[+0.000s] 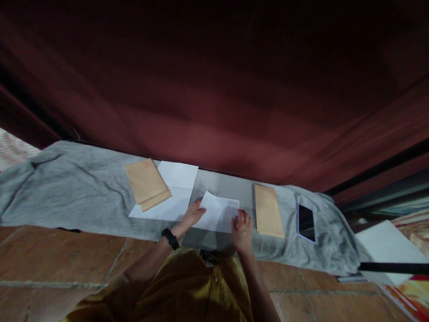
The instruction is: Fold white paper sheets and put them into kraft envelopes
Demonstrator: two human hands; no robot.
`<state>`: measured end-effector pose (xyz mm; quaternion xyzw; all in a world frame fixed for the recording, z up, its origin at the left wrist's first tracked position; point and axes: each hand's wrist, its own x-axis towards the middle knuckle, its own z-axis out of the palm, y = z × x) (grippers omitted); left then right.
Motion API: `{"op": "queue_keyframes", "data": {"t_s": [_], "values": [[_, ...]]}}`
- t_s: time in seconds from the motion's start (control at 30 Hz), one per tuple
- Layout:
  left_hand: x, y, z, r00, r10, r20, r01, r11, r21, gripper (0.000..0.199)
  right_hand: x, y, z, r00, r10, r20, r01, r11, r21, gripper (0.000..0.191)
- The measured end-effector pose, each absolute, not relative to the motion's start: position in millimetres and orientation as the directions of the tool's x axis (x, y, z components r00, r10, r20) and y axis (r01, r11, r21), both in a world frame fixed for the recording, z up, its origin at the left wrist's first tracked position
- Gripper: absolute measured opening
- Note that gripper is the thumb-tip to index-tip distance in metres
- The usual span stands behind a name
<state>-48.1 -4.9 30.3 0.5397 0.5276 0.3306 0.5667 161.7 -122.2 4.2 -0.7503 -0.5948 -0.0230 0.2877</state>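
A white sheet of paper (pixel 219 213) lies in front of me on a grey cloth, one upper corner lifted. My left hand (pixel 193 213) grips its left edge, the thumb on top. At the right edge, my right hand (pixel 241 228) has its fingers curled and pinched on the paper. Left of them, larger white paper (pixel 179 188) with a crease lies flat, partly covered by a small stack of brown envelopes (pixel 147 183). To the right of my right hand rests another stack of brown envelopes (pixel 268 210).
A phone (pixel 306 222) with a dark screen lies on the grey cloth (pixel 90 188) at the right. Behind the cloth rises a dark red surface (pixel 214 134). Below are terracotta floor tiles (pixel 60 255). White sheets (pixel 392 246) sit at the far right, near a black bar (pixel 395 267).
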Motion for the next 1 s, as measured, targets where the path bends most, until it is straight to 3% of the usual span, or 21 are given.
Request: {"op": "queue_keyframes", "data": {"t_s": [0.13, 0.2, 0.3, 0.37, 0.5, 0.67, 0.83, 1.0], "values": [[-43.3, -1.4, 27.7, 0.203, 0.964, -0.172, 0.494, 0.050, 0.868, 0.056, 136.7, -110.0, 2.0, 0.127, 0.916, 0.381, 0.922, 0.033, -0.386, 0.046], [-42.7, -7.3, 25.5, 0.156, 0.987, -0.035, 0.597, -0.066, 0.800, 0.068, 126.4, -104.5, -1.8, 0.107, 0.928, 0.356, 0.940, 0.023, -0.342, 0.047], [-37.1, -23.6, 19.6, 0.180, 0.946, 0.271, 0.748, -0.310, 0.586, 0.069, 117.7, -100.9, -6.8, 0.126, 0.937, 0.327, 0.961, -0.034, -0.273, 0.048], [-28.3, -35.5, 13.4, 0.304, 0.879, 0.367, 0.782, -0.450, 0.431, 0.061, 116.3, -101.0, -9.1, 0.130, 0.940, 0.314, 0.969, -0.053, -0.243, 0.050], [-7.4, -50.8, -0.2, 0.527, 0.799, 0.290, 0.754, -0.597, 0.275, 0.051, 120.7, -102.1, -12.0, 0.123, 0.954, 0.273, 0.974, -0.064, -0.218, 0.052], [-2.0, -52.4, -7.0, 0.531, 0.810, 0.250, 0.791, -0.579, 0.197, 0.055, 134.3, -101.2, -14.3, 0.137, 0.957, 0.254, 0.978, -0.090, -0.188, 0.053], [-7.9, -49.7, -8.2, 0.457, 0.857, 0.237, 0.851, -0.499, 0.162, 0.054, 139.8, -92.2, -13.2, 0.258, 0.920, 0.296, 0.957, -0.203, -0.206, 0.053], [-9.3, -49.4, -9.0, 0.487, 0.850, 0.199, 0.848, -0.515, 0.127, 0.057, 117.8, -75.9, -10.2, 0.032, 0.960, 0.280, 0.976, 0.030, -0.214, 0.051]]}}
